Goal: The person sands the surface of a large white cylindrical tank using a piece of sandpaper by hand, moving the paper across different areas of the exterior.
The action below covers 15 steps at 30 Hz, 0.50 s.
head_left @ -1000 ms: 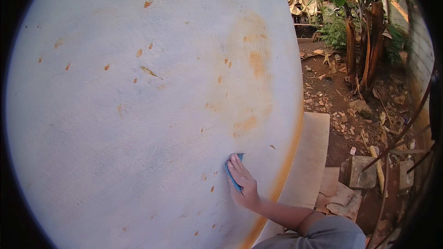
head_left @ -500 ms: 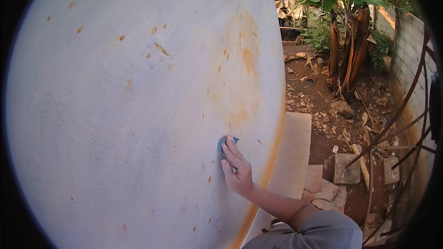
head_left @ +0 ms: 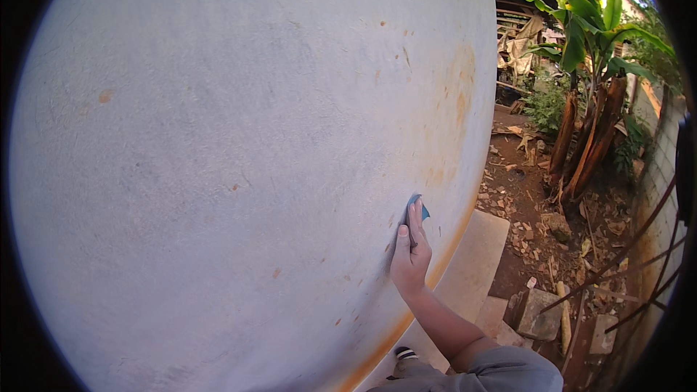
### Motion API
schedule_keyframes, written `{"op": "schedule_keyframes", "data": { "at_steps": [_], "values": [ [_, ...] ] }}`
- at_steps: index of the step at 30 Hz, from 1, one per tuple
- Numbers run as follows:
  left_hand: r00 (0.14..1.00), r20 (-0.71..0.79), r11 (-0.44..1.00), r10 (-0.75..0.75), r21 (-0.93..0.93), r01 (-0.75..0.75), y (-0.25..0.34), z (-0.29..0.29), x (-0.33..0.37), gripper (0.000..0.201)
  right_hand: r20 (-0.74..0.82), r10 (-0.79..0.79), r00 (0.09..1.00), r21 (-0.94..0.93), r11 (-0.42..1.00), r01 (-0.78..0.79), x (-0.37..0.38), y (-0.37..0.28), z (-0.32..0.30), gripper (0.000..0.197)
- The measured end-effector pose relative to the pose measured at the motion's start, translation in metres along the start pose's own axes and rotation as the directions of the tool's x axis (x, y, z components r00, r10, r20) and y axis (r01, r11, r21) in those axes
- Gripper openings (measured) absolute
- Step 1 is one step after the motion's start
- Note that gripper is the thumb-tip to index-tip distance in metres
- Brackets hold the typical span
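A broad whitish wall, roughly textured and spotted with orange-brown stains, takes up most of the view. Against its right part lies my right hand, fingers pointing up and thumb to the left. A piece of blue-green sandpaper is pinned under the fingers, flat on the wall; only its edges show. Pale dust coats the fingertips and thumb. My left hand is out of view.
An orange-stained edge bounds the wall on the right, beside a pale ledge. Beyond lie littered soil, concrete blocks, banana plants and a curved rusty metal frame. My shoe shows below.
The view has swung left, so the wall fills more of it and the yard sits farther right. My right hand stays on the wall with the sandpaper, its fingers now more upright.
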State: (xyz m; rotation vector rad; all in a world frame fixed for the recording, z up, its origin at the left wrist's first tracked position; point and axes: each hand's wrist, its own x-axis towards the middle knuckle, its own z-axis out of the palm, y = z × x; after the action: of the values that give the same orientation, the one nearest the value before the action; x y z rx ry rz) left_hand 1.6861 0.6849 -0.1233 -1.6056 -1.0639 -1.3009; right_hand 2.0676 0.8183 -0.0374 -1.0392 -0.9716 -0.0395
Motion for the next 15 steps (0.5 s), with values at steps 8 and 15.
{"op": "schedule_keyframes", "data": {
  "at_steps": [8,15],
  "values": [
    [0.998,0.064,0.997,-0.003,0.073,-0.001,-0.004,0.0,-0.014,0.046,0.16,-0.101,0.982,0.008,0.995,0.101,-0.063,-0.019,0.009,0.045],
    [0.998,0.06,0.983,0.024,0.182,-0.034,0.005,0.005,0.009,0.052,0.07,0.036,0.997,0.078,0.996,-0.042,-0.024,-0.011,0.008,0.047]
  ]
}}
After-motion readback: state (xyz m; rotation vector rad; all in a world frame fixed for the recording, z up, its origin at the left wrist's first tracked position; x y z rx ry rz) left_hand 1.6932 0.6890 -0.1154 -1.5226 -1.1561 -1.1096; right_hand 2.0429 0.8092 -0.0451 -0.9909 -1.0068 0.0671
